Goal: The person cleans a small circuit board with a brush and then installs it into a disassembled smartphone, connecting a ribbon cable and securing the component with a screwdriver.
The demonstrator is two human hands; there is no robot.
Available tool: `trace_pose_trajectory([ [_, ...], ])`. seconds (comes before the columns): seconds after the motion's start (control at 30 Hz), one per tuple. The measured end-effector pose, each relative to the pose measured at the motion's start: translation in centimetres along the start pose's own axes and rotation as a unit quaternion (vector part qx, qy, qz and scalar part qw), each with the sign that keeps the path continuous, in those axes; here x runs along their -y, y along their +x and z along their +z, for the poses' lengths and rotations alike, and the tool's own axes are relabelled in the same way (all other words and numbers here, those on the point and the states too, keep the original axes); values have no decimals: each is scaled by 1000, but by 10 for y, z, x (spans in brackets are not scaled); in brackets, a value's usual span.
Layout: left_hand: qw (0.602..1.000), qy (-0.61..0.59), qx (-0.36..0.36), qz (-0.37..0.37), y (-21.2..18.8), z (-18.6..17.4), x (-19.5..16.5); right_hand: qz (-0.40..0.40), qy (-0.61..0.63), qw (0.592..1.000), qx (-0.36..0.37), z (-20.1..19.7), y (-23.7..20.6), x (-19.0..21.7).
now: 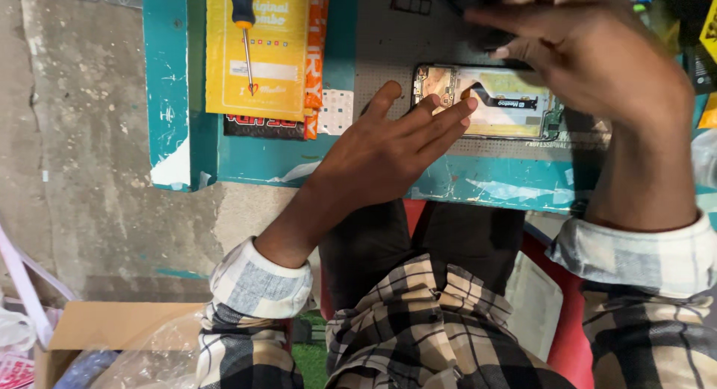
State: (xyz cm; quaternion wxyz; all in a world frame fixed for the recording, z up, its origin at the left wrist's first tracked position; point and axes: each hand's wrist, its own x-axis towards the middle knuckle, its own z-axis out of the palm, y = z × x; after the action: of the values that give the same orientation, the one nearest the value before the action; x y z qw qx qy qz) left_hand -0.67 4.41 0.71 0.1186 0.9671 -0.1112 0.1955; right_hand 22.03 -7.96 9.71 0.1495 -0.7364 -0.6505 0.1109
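Both hands are working over an opened phone on the teal surface.

The left hand (388, 146) is lying flat with fingers spread, its fingertips pressing on the left end of the opened phone (485, 101), which is sitting on a grey mat (388, 53) near the front edge of the surface (254, 153). The right hand (590, 56) is hovering over the phone's right end, fingers loosely extended; whether it is pinching anything I cannot tell. To my eye, steady downward pressure from the left fingertips matters here, well away from the black ribbon cable (502, 100). A screwdriver (243, 23) is resting on yellow packets (258, 53) to the left.
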Motion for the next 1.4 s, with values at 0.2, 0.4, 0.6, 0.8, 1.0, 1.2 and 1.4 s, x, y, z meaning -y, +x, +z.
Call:
trace_pose_trajectory([
  [0.2, 999, 5, -45, 3, 0, 0, -1, -44, -41, 998, 34, 1, -9, 3],
  [0.4, 998, 1, -61, -5, 1, -4, -2, -38, 1, 999, -21, 11, -16, 15],
  [0.6, 997, 13, -73, -4, 2, -3, -2, -13, 12, 999, -47, 14, -23, 25],
  [0.8, 997, 15, -79, -2, 2, -3, -2, -30, 99, 984, -145, 36, -30, 23],
  [1.0, 995, 14, -94, 3, 1, -4, -1, -10, 52, 985, -162, 46, -35, 19],
  [1.2, 998, 24, -53, 16, 4, -1, 0, -17, 38, 981, -192, 47, -36, 23],
  [1.4, 999, 23, -26, 24, 4, 3, -1, -34, 20, 982, -184, 40, -35, 23],
])
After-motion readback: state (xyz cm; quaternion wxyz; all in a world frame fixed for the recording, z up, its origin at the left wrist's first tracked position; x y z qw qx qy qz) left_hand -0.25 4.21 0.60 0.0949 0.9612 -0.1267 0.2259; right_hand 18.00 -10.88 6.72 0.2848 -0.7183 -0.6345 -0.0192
